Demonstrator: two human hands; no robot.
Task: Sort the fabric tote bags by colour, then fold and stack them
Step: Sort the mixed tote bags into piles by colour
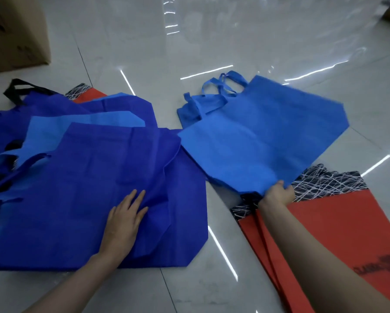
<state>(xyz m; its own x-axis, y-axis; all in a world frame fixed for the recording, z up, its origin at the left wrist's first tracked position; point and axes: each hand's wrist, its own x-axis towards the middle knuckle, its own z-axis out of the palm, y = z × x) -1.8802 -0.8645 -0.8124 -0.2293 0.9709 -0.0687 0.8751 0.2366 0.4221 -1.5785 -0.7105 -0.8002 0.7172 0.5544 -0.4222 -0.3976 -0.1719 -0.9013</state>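
cardboard box (15, 35) on tiled floor (212, 41)

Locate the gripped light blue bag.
Head view, right of centre: the light blue bag, its near edge in the right hand, lies between the dark blue bag and red bags.

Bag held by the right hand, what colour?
The bag is medium blue, seen in the head view.

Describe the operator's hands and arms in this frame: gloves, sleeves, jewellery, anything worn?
Nothing worn shows. The left hand and right hand have no gloves. The left forearm and right forearm are uncovered right to the frame edge, so no sleeve is in view. No watch, ring, bracelet or marking is visible on either.
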